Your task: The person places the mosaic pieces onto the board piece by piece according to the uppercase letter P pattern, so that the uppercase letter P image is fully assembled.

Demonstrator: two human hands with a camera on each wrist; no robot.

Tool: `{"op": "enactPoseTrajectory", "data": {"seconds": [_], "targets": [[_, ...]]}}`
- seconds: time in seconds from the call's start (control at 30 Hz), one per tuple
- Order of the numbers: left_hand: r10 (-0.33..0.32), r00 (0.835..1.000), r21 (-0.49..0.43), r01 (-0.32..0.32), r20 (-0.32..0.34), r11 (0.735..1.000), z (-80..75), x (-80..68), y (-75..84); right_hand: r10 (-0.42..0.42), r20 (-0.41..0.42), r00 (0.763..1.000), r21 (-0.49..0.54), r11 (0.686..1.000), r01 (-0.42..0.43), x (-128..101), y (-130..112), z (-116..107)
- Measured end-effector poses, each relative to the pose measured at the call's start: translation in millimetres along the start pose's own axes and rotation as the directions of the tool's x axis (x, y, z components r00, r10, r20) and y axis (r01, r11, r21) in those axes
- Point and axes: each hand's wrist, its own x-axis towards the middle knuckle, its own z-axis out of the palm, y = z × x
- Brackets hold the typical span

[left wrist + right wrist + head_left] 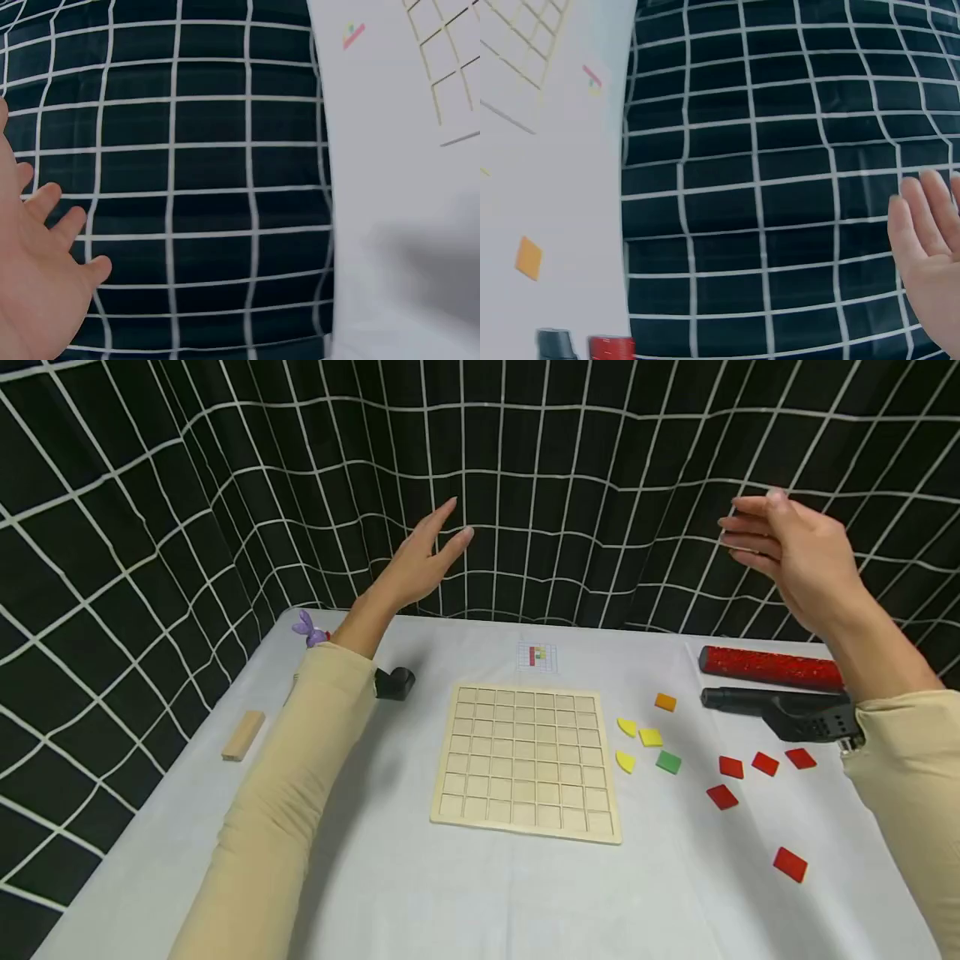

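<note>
Nothing placed yet: gridded board (527, 763) bare mid-bench, coloured tiles (649, 737) loose to its right, left hand (424, 564) and right hand (795, 560) raised above, fingers spread, holding nothing.

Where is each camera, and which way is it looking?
Head: worn on the head, looking forward and down at the pale wooden grid board; both raised hands, left hand and right hand, show.
Left wrist: on the left wrist, facing the black white-lined curtain; open left hand shows.
Right wrist: on the right wrist, facing that curtain; right hand's fingers show.
Shared: wrist views both catch the board's corner.
</note>
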Motion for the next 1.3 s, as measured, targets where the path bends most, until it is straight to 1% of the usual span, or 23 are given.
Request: {"op": "enactPoseTrajectory", "data": {"seconds": [0.03, 0.07, 0.1, 0.13, 0.2, 0.33, 0.43, 0.47, 0.53, 0.6, 0.63, 0.73, 0.8, 0.9, 1.03, 1.07, 1.13, 1.17, 1.23, 1.27, 1.3], "targets": [[0.006, 1.0, -0.035, -0.006, 0.003, 0.999, 2.1, -2.9, -2.8, -0.002, 0.008, 1.0, 0.122, 0.993, 0.001, -6, 5, -2], [0.017, 1.0, -0.061, -0.016, 0.004, 0.998, 4.6, -5.7, -6.0, -0.001, 0.012, 1.0, 0.219, 0.976, -0.001, -12, 10, -3], [0.019, 1.0, -0.081, -0.018, 0.01, 0.997, 7.5, -9.0, -9.8, -0.001, 0.023, 1.0, 0.314, 0.95, -0.006, -18, 16, -5], [0.022, 1.0, -0.095, -0.021, 0.015, 0.995, 10.9, -12.0, -14.1, 0.003, 0.033, 0.999, 0.374, 0.927, -0.015, -24, 22, -6], [0.02, 0.999, -0.122, -0.016, 0.03, 0.992, 18.4, -18.3, -22.8, 0.014, 0.061, 0.998, 0.439, 0.897, -0.039, -34, 33, -9], [0.003, 0.998, -0.157, 0.006, 0.057, 0.988, 35.6, -30.3, -39.7, 0.042, 0.083, 0.996, 0.527, 0.846, -0.08, -52, 53, -16], [-0.007, 0.997, -0.17, 0.021, 0.083, 0.985, 49.5, -40.1, -50.7, 0.061, 0.075, 0.995, 0.604, 0.791, -0.094, -62, 66, -21], [-0.01, 0.996, -0.175, 0.026, 0.093, 0.984, 54.1, -43.3, -53.9, 0.063, 0.073, 0.995, 0.618, 0.78, -0.095, -65, 70, -24], [-0.022, 0.992, -0.168, 0.043, 0.127, 0.985, 63.8, -50.4, -60.7, 0.085, 0.068, 0.994, 0.649, 0.753, -0.108, -71, 80, -28], [-0.038, 0.987, -0.171, 0.066, 0.159, 0.983, 72.3, -58.3, -65.7, 0.102, 0.072, 0.992, 0.667, 0.735, -0.124, -77, 89, -33], [-0.047, 0.984, -0.171, 0.076, 0.171, 0.982, 76.1, -61.9, -67.8, 0.116, 0.075, 0.99, 0.681, 0.72, -0.136, -80, 94, -36], [-0.059, 0.977, -0.183, 0.098, 0.207, 0.978, 86.7, -70.4, -73.6, 0.141, 0.08, 0.987, 0.734, 0.662, -0.154, -88, 107, -43], [-0.055, 0.971, -0.188, 0.101, 0.234, 0.977, 93.0, -74.2, -78.3, 0.134, 0.09, 0.987, 0.759, 0.633, -0.155, -90, 115, -47], [-0.037, 0.963, -0.183, 0.088, 0.269, 0.979, 102.3, -77.6, -84.1, 0.14, 0.117, 0.983, 0.788, 0.589, -0.178, -92, 126, -55], [-0.021, 0.958, -0.168, 0.072, 0.285, 0.983, 109.4, -82.1, -88.3, 0.188, 0.164, 0.968, 0.829, 0.507, -0.239, -97, 140, -64], [-0.025, 0.957, -0.165, 0.076, 0.288, 0.983, 110.7, -83.2, -88.9, 0.198, 0.166, 0.966, 0.825, 0.508, -0.246, -99, 144, -65], [-0.035, 0.955, -0.156, 0.084, 0.296, 0.984, 113.3, -85.6, -90.7, 0.215, 0.161, 0.963, 0.792, 0.554, -0.256, -102, 150, -66], [-0.041, 0.953, -0.153, 0.09, 0.299, 0.984, 114.7, -86.9, -91.7, 0.22, 0.157, 0.963, 0.765, 0.589, -0.26, -102, 153, -66], [-0.054, 0.951, -0.143, 0.102, 0.306, 0.984, 117.4, -89.9, -92.4, 0.228, 0.165, 0.959, 0.716, 0.641, -0.276, -103, 155, -65], [-0.059, 0.949, -0.141, 0.107, 0.31, 0.984, 118.7, -91.4, -91.9, 0.231, 0.17, 0.958, 0.695, 0.661, -0.283, -104, 156, -64], [-0.059, 0.947, -0.143, 0.109, 0.316, 0.984, 120.3, -92.9, -91.5, 0.24, 0.18, 0.954, 0.683, 0.668, -0.296, -106, 156, -63]]}}
